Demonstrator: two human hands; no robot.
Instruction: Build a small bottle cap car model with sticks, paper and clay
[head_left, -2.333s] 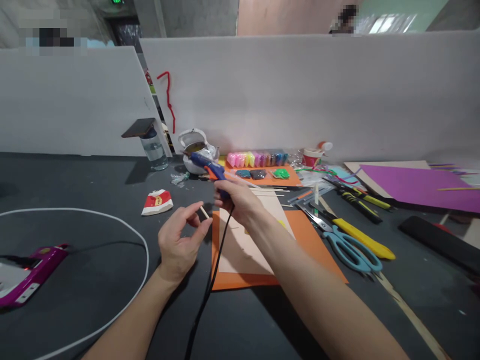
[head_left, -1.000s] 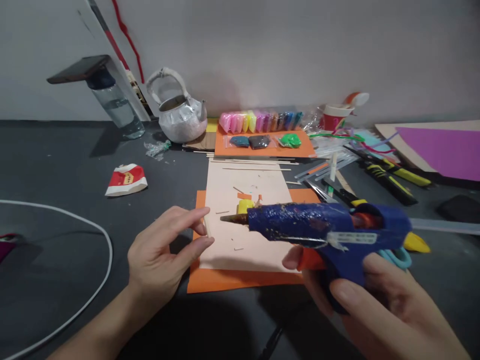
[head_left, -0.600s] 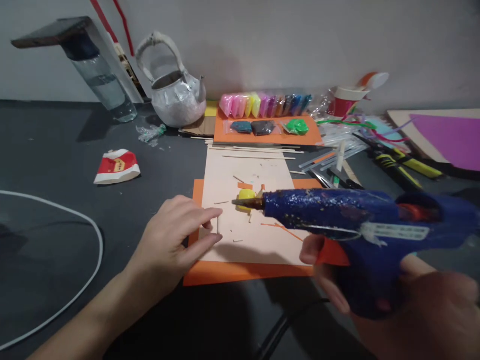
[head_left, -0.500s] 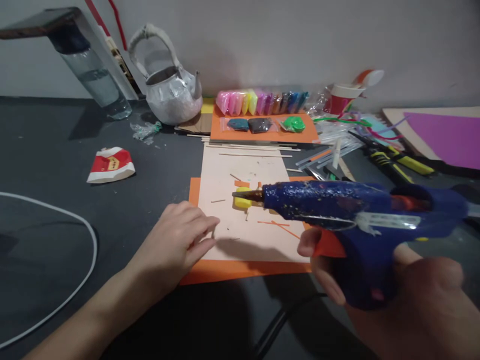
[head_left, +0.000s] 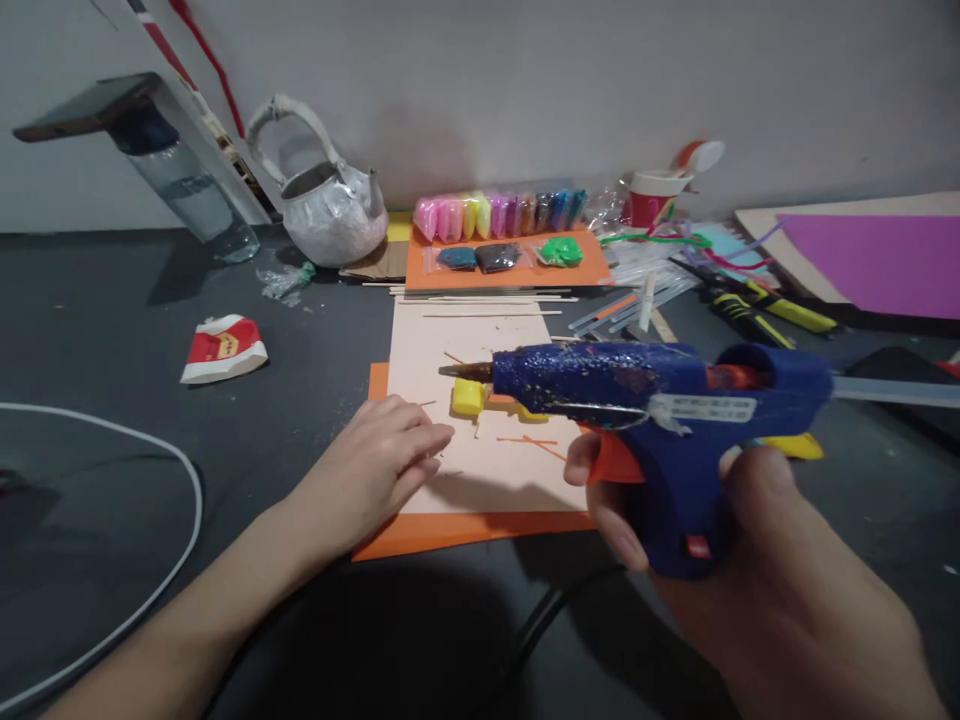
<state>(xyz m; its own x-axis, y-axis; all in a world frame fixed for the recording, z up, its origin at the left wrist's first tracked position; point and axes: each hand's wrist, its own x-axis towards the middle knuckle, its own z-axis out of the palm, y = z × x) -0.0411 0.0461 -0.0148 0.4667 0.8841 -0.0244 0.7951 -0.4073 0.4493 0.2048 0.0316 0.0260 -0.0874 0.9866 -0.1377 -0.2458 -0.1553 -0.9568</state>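
In my right hand (head_left: 780,570) is a blue hot glue gun (head_left: 622,385), held level with its nozzle pointing left and my fingers at the orange trigger. A clear glue stick (head_left: 892,390) pokes out of its back end. My left hand (head_left: 394,450) rests at the left side of a pale sheet of paper (head_left: 465,495), fingers loosely bent and apart, with nothing visible in them. Just below the nozzle sits a yellow block (head_left: 469,398). Another yellow piece (head_left: 534,411) is partly hidden by the gun. Thin orange strips (head_left: 529,441) lie on the sheet.
Behind the sheet are thin wooden sticks (head_left: 487,300), bagged coloured clay (head_left: 499,215) and a silver kettle (head_left: 334,215). A water bottle (head_left: 195,205) stands far left, near a red-and-white wrapper (head_left: 225,348). Pliers (head_left: 750,315) lie right. A white cable (head_left: 187,470) curves at left.
The view has shifted slightly. My right hand has moved the glue gun left, showing the glue stick at its back. My left hand has moved slightly right over the sheet.
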